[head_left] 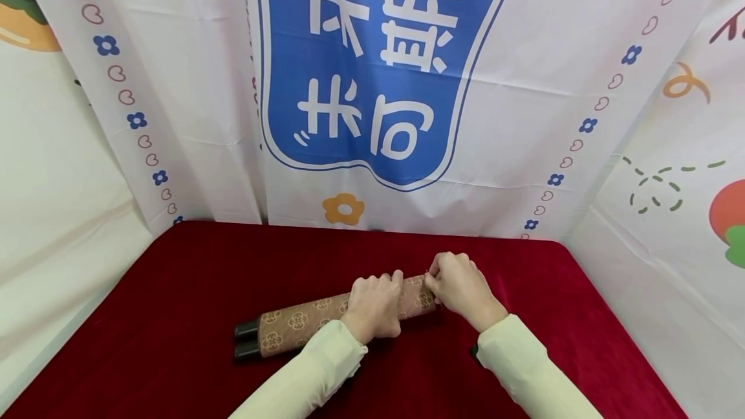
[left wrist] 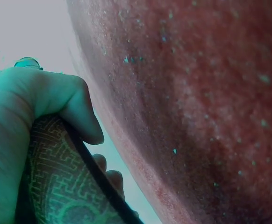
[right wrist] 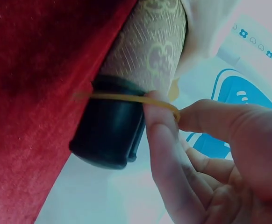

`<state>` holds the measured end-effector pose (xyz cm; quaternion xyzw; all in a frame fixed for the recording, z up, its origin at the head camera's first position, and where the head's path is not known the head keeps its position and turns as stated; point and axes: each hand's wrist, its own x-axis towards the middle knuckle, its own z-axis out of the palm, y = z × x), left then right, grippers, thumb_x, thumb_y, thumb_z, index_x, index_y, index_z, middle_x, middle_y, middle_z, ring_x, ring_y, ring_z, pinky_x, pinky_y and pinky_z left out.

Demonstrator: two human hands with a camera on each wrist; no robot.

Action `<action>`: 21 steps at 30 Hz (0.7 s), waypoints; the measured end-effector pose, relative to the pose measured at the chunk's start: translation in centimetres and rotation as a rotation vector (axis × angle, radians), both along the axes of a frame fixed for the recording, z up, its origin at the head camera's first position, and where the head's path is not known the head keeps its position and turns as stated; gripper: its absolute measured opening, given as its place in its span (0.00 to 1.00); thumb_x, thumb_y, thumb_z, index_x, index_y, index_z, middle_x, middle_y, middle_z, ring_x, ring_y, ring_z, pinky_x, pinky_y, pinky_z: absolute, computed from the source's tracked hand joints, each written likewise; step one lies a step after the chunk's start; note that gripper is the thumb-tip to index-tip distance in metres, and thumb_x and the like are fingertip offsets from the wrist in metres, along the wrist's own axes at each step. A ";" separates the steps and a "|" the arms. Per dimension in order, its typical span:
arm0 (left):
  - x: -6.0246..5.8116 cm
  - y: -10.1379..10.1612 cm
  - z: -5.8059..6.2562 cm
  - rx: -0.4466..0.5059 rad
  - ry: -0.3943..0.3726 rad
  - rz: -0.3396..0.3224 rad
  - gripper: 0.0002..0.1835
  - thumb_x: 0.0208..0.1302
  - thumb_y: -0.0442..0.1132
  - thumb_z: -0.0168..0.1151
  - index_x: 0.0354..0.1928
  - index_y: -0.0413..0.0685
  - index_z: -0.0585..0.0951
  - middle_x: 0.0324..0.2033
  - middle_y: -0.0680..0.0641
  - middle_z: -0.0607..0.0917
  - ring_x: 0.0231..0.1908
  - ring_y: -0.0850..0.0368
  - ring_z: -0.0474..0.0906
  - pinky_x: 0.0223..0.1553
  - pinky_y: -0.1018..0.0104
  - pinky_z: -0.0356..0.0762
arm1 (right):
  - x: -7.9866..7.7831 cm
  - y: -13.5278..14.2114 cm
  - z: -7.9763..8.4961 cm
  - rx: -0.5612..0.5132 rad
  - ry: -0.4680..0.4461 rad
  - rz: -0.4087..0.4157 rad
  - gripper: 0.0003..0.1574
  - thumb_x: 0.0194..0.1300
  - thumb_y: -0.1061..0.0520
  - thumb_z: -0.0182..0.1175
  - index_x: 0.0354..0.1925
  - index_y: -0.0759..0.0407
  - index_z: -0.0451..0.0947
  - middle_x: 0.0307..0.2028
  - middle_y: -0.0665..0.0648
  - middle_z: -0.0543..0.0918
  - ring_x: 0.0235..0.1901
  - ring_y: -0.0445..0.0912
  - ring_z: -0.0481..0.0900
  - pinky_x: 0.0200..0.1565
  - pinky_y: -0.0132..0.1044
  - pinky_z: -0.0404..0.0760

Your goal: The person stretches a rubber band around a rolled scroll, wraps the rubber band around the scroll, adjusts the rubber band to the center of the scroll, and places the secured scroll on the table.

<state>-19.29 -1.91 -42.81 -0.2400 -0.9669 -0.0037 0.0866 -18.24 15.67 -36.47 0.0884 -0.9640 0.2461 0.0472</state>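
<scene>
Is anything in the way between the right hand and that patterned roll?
Nothing visible blocks the right hand; its fingers pinch a yellowish band that crosses the black end of the patterned roll.

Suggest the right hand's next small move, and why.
Probably slide the yellowish band onto the patterned roll: pinched by the right hand, the band crosses the black end, and the left hand grips the roll.

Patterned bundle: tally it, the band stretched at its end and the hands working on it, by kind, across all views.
Patterned bundle: 1
Yellowish band: 1
Left hand and right hand: 2 hands
Total: 4
</scene>
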 end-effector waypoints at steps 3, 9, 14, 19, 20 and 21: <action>0.2 0.2 0.0 -0.003 0.003 -0.002 0.27 0.47 0.51 0.77 0.46 0.50 0.77 0.28 0.50 0.83 0.21 0.51 0.79 0.20 0.58 0.73 | -0.6 0.1 0.3 0.026 -0.014 -0.002 0.05 0.68 0.63 0.67 0.33 0.62 0.86 0.21 0.52 0.86 0.16 0.38 0.80 0.23 0.34 0.79; 0.5 0.5 0.1 -0.014 -0.003 -0.002 0.26 0.48 0.50 0.77 0.46 0.51 0.76 0.28 0.50 0.83 0.22 0.51 0.79 0.21 0.57 0.74 | -1.5 0.1 0.6 0.097 -0.041 0.004 0.08 0.66 0.63 0.68 0.29 0.57 0.85 0.22 0.52 0.84 0.18 0.41 0.80 0.24 0.37 0.80; 0.7 0.6 0.1 -0.023 -0.008 -0.006 0.24 0.50 0.50 0.76 0.46 0.51 0.76 0.28 0.50 0.82 0.21 0.51 0.79 0.21 0.58 0.74 | -1.8 -0.4 0.5 0.163 -0.015 0.023 0.09 0.65 0.62 0.69 0.27 0.54 0.85 0.27 0.52 0.86 0.22 0.44 0.79 0.26 0.40 0.81; 0.6 0.6 0.1 -0.028 -0.018 -0.002 0.23 0.50 0.50 0.75 0.44 0.52 0.75 0.27 0.50 0.81 0.20 0.52 0.77 0.20 0.59 0.72 | -1.6 -1.0 0.3 0.147 -0.007 0.039 0.08 0.64 0.63 0.70 0.27 0.56 0.86 0.28 0.53 0.87 0.22 0.44 0.80 0.27 0.40 0.82; 0.5 0.6 0.1 -0.031 -0.020 0.000 0.23 0.50 0.50 0.75 0.44 0.52 0.75 0.27 0.51 0.81 0.20 0.52 0.77 0.20 0.59 0.72 | -1.5 -1.1 0.3 0.139 -0.007 0.043 0.08 0.64 0.63 0.70 0.27 0.56 0.86 0.28 0.53 0.87 0.22 0.44 0.80 0.27 0.39 0.82; 0.5 0.6 0.1 -0.032 -0.021 0.002 0.23 0.51 0.50 0.75 0.44 0.52 0.75 0.26 0.51 0.81 0.19 0.53 0.76 0.19 0.59 0.72 | -1.4 -1.2 0.3 0.129 -0.010 0.045 0.08 0.64 0.63 0.70 0.27 0.57 0.86 0.28 0.53 0.87 0.21 0.44 0.80 0.26 0.39 0.82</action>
